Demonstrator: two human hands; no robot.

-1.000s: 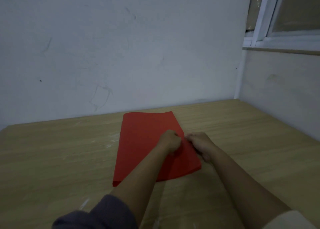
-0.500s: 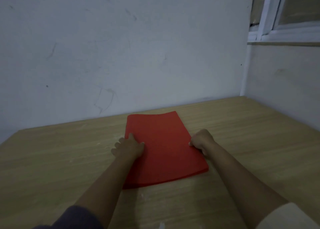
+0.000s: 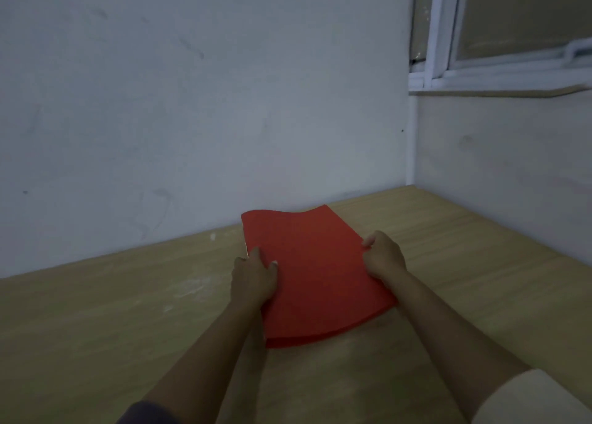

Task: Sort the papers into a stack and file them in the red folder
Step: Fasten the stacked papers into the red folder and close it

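At the back, grey-white wall (image 3: pixel 192 103) fills the upper frame, scuffed in spots. It meets the side wall (image 3: pixel 499 160) at a corner on the right. Window (image 3: pixel 448 32) with a white frame sits top right above a ledge.

Wooden table (image 3: pixel 96 321) covers the lower half, light grain, with pale smudges (image 3: pixel 189 287) left of centre.

Red folder (image 3: pixel 317 273) lies closed mid-table, long axis running away from the camera and skewed a bit left, far end close to the back wall. The far edge bows up slightly. Layered edges show at the near end. Cannot tell if the near end rests on the table or is just lifted off it.

Both forearms reach in from the bottom. Left arm has a dark sleeve (image 3: pixel 144 415), right arm a cream sleeve (image 3: pixel 538 398).

Left hand (image 3: pixel 253 279) grips the folder's left long edge about halfway along, thumb on the top cover, fingers close together and curled at the edge. Right hand (image 3: pixel 384 258) is on the right long edge opposite it, fingers curled tight together and clamped on that edge. How far its fingers go under cannot be told.
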